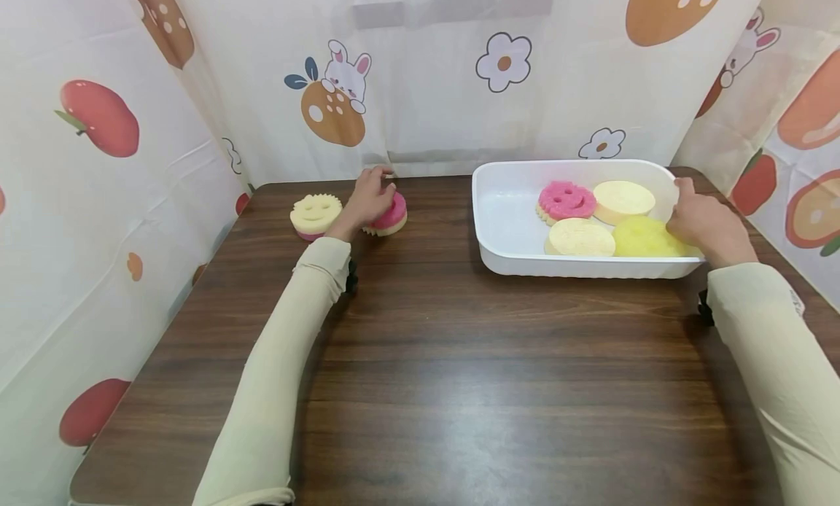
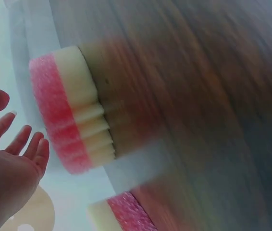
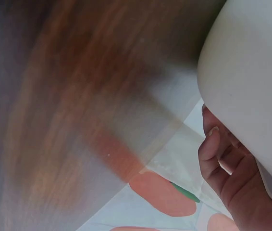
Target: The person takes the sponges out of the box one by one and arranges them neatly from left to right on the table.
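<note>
My left hand (image 1: 370, 196) hovers over a pink-and-cream round sponge (image 1: 392, 216) at the back of the table. In the left wrist view the hand (image 2: 16, 142) has its fingers spread, just apart from the sponge (image 2: 71, 115). To its left lies a pale yellow smiley sponge (image 1: 316, 214) with a pink underside (image 2: 126, 216). My right hand (image 1: 698, 218) grips the right rim of a white tray (image 1: 508, 254). Its fingers (image 3: 213, 154) curl against the tray's outer wall (image 3: 251, 72). Inside the tray lie a pink smiley sponge (image 1: 566, 200), two cream sponges (image 1: 623, 200) and a yellow one (image 1: 646, 238).
A dark wooden table (image 1: 459, 360) carries everything. Printed curtains (image 1: 98, 163) close it in on the left, back and right. The tray stands at the back right, and the two loose sponges at the back left.
</note>
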The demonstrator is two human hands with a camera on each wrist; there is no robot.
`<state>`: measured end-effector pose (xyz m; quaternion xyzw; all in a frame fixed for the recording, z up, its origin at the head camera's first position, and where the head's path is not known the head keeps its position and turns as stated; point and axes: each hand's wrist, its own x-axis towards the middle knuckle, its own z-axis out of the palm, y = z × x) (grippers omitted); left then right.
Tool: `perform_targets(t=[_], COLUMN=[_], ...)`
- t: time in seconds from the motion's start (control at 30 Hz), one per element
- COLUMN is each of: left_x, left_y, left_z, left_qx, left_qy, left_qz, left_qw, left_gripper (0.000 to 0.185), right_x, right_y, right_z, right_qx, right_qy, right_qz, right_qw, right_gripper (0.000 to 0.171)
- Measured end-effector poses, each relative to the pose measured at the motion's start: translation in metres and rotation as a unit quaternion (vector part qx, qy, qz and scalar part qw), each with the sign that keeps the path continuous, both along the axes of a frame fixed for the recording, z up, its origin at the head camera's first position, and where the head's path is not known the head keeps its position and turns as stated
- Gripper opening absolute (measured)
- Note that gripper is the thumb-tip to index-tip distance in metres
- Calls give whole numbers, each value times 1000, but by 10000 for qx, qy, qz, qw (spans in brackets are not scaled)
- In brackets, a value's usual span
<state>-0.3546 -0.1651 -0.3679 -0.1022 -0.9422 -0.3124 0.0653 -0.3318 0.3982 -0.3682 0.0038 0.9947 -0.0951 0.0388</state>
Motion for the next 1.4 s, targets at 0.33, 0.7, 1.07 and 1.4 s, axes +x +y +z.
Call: perform_targets(t=[0.33, 0.7, 1.07, 1.4], left_x=[0, -2, -10, -18], left_y=[21, 37, 69, 97], left_z=[11, 21, 36, 35], left_qx=[288, 95, 60, -284], left_qy=[74, -27, -26, 262], left_qz=[-286, -396, -623, -782], left_qw=[9992, 9992, 9980, 9962], left_gripper=[45, 48, 47, 46], right_x=[2, 1, 3, 3], right_y=[-2, -4, -2, -2], right_z=[1, 2, 0, 2], right_qx=[35, 44, 2, 12], right_qy=[42, 36, 33, 120], right_qz=[-38, -70, -135, -70], right_qw=[10000, 10000, 9999, 9999], right_gripper=[68, 72, 69, 69])
